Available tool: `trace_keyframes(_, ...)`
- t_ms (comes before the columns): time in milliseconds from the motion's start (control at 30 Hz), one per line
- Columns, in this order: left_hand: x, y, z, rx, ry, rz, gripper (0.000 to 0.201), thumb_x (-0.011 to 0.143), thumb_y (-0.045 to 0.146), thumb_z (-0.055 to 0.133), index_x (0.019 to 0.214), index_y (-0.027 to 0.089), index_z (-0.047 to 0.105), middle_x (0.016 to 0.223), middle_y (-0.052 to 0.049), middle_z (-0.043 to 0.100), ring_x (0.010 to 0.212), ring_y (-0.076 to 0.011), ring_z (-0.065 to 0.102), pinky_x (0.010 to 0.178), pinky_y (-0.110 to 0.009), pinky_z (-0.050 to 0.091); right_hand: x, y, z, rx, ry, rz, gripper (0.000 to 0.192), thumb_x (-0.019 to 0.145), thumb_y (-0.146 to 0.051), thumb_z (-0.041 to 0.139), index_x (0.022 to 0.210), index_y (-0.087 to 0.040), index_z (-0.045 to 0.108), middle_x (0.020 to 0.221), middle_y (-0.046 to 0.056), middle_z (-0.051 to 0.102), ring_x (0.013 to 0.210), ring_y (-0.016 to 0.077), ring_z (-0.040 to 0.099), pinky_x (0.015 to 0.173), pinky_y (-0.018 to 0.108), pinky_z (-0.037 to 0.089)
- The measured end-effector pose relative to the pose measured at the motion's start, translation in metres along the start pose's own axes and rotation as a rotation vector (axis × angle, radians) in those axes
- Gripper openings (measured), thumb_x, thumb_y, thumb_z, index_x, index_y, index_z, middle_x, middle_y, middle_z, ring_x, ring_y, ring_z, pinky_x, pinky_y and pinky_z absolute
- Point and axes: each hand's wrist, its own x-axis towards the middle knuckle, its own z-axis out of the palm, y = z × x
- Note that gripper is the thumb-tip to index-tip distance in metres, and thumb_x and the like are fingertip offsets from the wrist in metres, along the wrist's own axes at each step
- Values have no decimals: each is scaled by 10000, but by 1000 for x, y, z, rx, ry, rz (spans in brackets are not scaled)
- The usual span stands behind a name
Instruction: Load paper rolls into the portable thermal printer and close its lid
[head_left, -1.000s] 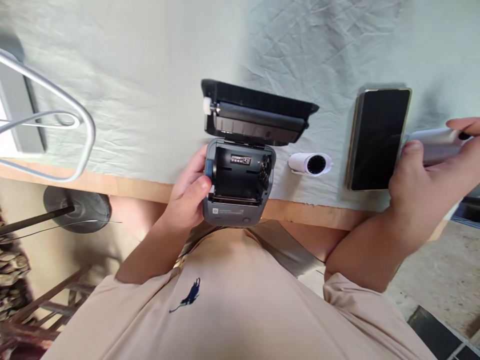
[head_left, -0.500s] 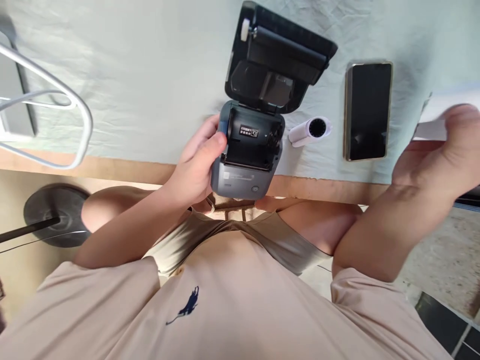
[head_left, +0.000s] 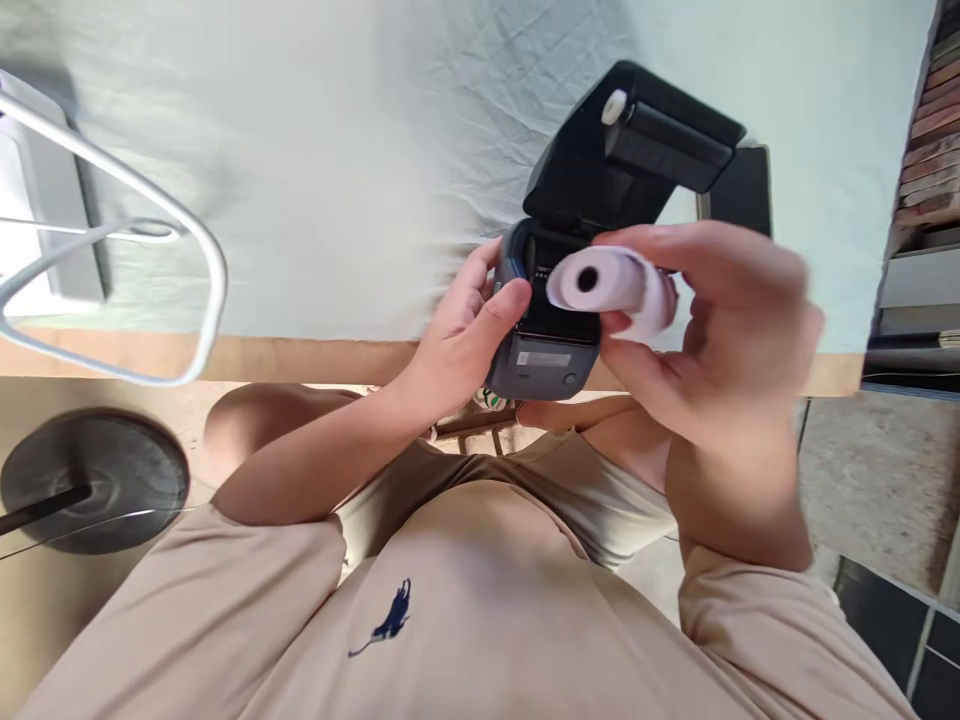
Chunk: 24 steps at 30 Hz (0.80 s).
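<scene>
My left hand [head_left: 480, 320] grips a small dark grey label printer [head_left: 547, 362] by its left side, thumb over the rim. The printer's black lid [head_left: 637, 150] stands open, tilted back, with a roller and a white gear in it. Between the fingers and thumb of my right hand [head_left: 720, 320] is a white paper roll [head_left: 607, 283], its dark core hole facing left. The roll hangs over the right part of the printer's open compartment and hides much of it. Whether it touches the printer, I cannot tell.
A phone [head_left: 750, 185] lies behind the lid, partly covered. At left, a white cable or tube loop [head_left: 214, 270] rises before a white box [head_left: 64, 200]. A round black base [head_left: 94, 480] stands on the floor. Stacked books or boxes [head_left: 930, 170] sit beyond the table's right edge.
My right hand has swung in from the far right to the printer with the paper roll. The view has shifted, and the roll that lay beside the printer no longer shows.
</scene>
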Motion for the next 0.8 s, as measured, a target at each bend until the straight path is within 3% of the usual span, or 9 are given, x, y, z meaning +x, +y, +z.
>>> trace_keyframes(100, 0, 0, -1, 17, -18, 8, 577, 1028, 733, 902, 1380, 297, 762, 1307, -47, 865, 1355, -332, 860, 1086, -441, 749, 7, -8, 2, -143, -32, -117, 613, 934, -134, 694, 1479, -414, 711, 1337, -15, 889, 1140, 257, 876, 1063, 451, 750)
trace_keyframes(167, -1, 0, 0, 34, -29, 6, 584, 1026, 699, 922, 1423, 305, 756, 1340, -54, 865, 1354, -334, 858, 1103, -442, 744, 8, -1, 6, -158, -23, -144, 493, 933, -154, 733, 1377, -366, 732, 1233, -2, 900, 1013, 253, 874, 987, 453, 754)
trace_keyframes(300, -3, -4, -1, 19, -37, -4, 571, 1064, 692, 884, 1465, 325, 711, 1296, -41, 865, 1209, -296, 881, 1006, -430, 756, 5, 9, 18, -128, 115, -200, 173, 1029, -182, 764, 1104, -336, 740, 1144, -11, 903, 1008, 248, 885, 884, 438, 699)
trace_keyframes(433, 0, -9, -8, -52, -93, -18, 741, 1021, 726, 893, 1575, 337, 592, 1347, -78, 856, 1201, -339, 880, 974, -483, 761, 3, 2, 24, -108, 162, -250, 140, 1077, -194, 745, 1050, -328, 776, 1000, -19, 873, 931, 238, 856, 861, 444, 629)
trace_keyframes(533, 2, -7, -10, 45, -98, -43, 916, 953, 672, 957, 1675, 311, 523, 1404, -83, 830, 1268, -346, 861, 1057, -517, 746, 4, -1, 26, -60, 164, -307, 142, 1153, -326, 715, 1035, -313, 792, 958, -11, 868, 996, 246, 878, 896, 451, 640)
trace_keyframes(667, -1, 2, -7, 128, -42, -66, 1009, 906, 521, 967, 1764, 285, 492, 1434, -84, 813, 1334, -366, 843, 1100, -508, 730, 9, 7, 29, 71, 372, -363, 287, 1198, -435, 653, 979, -274, 747, 797, -12, 750, 867, 220, 817, 823, 422, 625)
trace_keyframes(733, -4, 6, -8, 178, -20, -102, 1123, 863, 490, 991, 1825, 277, 452, 1441, -112, 819, 1370, -406, 834, 1079, -492, 736, 14, 16, 32, 121, 536, -272, 223, 1168, -395, 649, 998, -272, 725, 841, 8, 700, 869, 212, 752, 821, 408, 602)
trace_keyframes(800, -6, 8, -11, 231, -28, -92, 1305, 815, 458, 1027, 1906, 266, 337, 1474, -136, 818, 1397, -419, 822, 1097, -491, 729, 17, 25, 35, 106, 618, -181, 145, 1131, -394, 621, 1106, -283, 712, 1000, 40, 684, 961, 214, 726, 836, 389, 601)
